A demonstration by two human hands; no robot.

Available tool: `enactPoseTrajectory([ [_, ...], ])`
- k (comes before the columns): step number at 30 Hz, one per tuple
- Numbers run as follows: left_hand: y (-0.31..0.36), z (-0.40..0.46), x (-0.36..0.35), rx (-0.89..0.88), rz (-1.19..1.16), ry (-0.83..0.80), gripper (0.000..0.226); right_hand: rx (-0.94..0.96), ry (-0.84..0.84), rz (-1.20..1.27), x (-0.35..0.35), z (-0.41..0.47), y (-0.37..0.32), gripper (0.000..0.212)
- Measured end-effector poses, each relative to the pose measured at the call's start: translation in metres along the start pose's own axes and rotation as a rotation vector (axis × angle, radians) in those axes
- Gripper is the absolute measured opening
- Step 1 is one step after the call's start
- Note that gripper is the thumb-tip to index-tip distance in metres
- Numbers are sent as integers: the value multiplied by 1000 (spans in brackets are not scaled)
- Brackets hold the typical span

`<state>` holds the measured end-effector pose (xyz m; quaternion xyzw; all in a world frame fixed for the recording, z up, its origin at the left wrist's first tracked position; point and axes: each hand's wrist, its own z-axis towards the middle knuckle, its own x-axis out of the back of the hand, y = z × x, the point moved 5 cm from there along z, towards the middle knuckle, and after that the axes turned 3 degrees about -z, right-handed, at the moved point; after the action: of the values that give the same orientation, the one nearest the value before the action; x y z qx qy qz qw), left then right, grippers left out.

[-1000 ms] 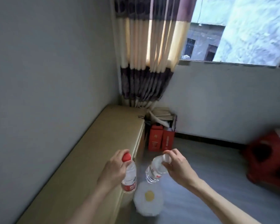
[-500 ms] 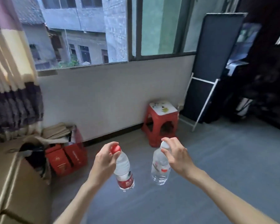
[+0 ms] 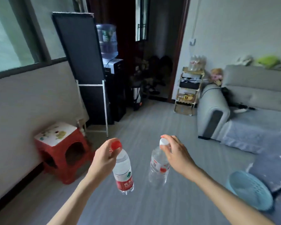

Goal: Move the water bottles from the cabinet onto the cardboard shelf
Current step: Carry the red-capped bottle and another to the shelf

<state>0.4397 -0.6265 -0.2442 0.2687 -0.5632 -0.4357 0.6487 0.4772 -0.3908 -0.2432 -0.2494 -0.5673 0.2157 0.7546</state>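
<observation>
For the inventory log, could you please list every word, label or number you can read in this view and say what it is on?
No text can be read with certainty.
Red-capped bottle in the left hand: white print on the red label, too blurred.
White-capped bottle in the right hand: red and white label, blurred.
Water-cooler jug: green label, unreadable.
Shelf package: dark marks, too small.

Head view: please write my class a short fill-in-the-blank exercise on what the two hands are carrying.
1. The left hand holds a bottle with a ____ cap.
2. The right hand holds a bottle with a ____ cap.
3. Each bottle hangs from fingers gripping its ____.
4. The stool by the wall has ____ legs.

Missing words: red; white; cap; red
</observation>
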Motion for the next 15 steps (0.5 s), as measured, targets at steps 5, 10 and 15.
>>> enactPoseTrajectory([
  [5, 17, 119, -87, -108, -38, -201, 20, -155, 80, -110, 48, 74, 79, 31],
  [10, 54, 231, -165, -210, -72, -300, 23, -264, 208, -138, 95, 144, 143, 26],
  [15, 74, 319, -243, -251, -79, -390, 21, -322, 302, -171, 129, 214, 206, 25],
])
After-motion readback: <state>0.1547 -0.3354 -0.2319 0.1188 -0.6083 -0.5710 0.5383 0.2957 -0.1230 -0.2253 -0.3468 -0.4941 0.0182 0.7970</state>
